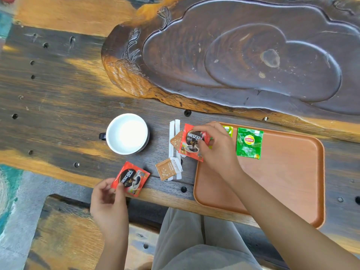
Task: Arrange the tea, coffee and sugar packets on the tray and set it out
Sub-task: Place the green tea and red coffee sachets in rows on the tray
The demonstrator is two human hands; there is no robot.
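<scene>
Pinching coffee packets, both hands.

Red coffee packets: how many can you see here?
2. One red coffee packet is held in the left hand at the table's near edge; the other is in the right hand by the tray's left end.

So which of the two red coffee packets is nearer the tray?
The one in the right hand, the red coffee packet at the tray's left edge; the other, in the left hand, is well away.
</scene>
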